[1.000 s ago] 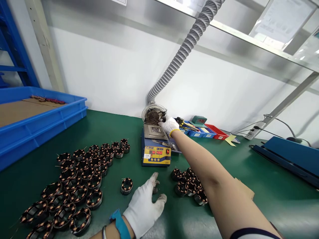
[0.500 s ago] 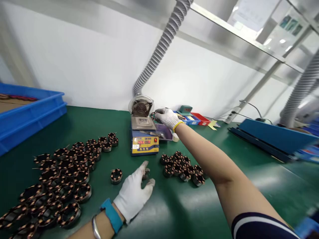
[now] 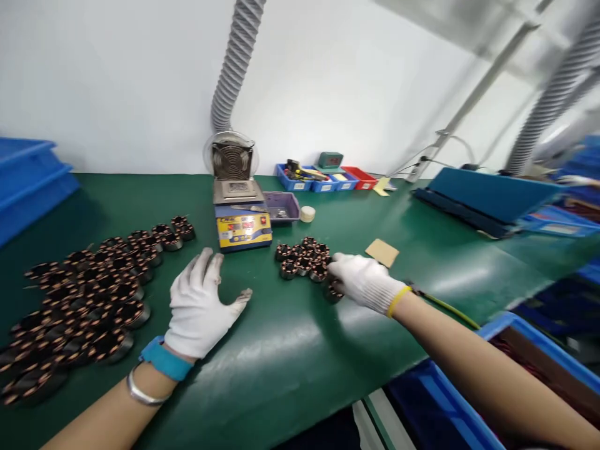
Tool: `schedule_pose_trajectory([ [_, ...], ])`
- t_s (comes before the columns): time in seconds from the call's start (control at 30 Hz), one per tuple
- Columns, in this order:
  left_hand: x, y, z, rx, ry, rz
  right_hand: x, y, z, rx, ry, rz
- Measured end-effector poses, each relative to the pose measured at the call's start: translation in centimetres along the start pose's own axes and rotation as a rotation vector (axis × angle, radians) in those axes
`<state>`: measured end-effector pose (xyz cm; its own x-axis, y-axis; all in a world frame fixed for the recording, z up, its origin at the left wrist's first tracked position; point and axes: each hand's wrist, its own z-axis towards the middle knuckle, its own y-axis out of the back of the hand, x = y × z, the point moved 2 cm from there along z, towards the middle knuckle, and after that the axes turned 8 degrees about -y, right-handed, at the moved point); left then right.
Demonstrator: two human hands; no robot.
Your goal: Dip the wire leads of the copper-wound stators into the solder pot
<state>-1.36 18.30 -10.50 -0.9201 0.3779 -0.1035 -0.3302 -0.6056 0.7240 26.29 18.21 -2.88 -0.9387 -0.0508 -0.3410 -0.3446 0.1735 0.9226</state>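
Note:
My right hand (image 3: pixel 356 279), in a white glove with a yellow cuff, has its fingers closed on a motor stator (image 3: pixel 334 291), a dark ring with copper windings. It holds the stator at the near right edge of a small cluster of stators (image 3: pixel 304 259). My left hand (image 3: pixel 199 306), also white-gloved, hovers over the green table with fingers spread and nothing visible in them. To its left lies a large group of similar stators (image 3: pixel 94 294). Beyond both hands stands a blue and yellow soldering unit (image 3: pixel 244 230) with a digital display.
A grey duct (image 3: pixel 237 62) drops to a round fan hood behind the unit. Beside it sit a purple tray (image 3: pixel 295 209) and a tape roll (image 3: pixel 307 214). Small bins (image 3: pixel 360 178) line the wall. A cardboard piece (image 3: pixel 382 252) lies right; blue crates (image 3: pixel 35 181) stand left.
My right hand has come from beside the soldering unit down to the right-hand cluster, still holding a stator. My left hand has shifted left and spread wider. The view has turned right.

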Motion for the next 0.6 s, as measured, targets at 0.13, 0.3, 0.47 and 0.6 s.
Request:
schedule_pose_trajectory([
  [0.13,2.5,0.2,-0.6,0.186,0.179,0.03,2.1,-0.1,-0.9,-0.25,0.129,0.251],
  [0.3,4.1,-0.2,-1.1,0.324,0.204,-0.077,11.0,-0.6,0.6,-0.22,0.605,0.701],
  [0.47,3.0,0.0,-1.0,0.28,0.224,-0.231,15.6,-1.6,4.6,-0.145,0.456,0.954],
  [0.6,2.3,0.1,-0.1,0.356,0.305,-0.122,14.9,-1.9,4.6,-0.109,0.509,0.964],
])
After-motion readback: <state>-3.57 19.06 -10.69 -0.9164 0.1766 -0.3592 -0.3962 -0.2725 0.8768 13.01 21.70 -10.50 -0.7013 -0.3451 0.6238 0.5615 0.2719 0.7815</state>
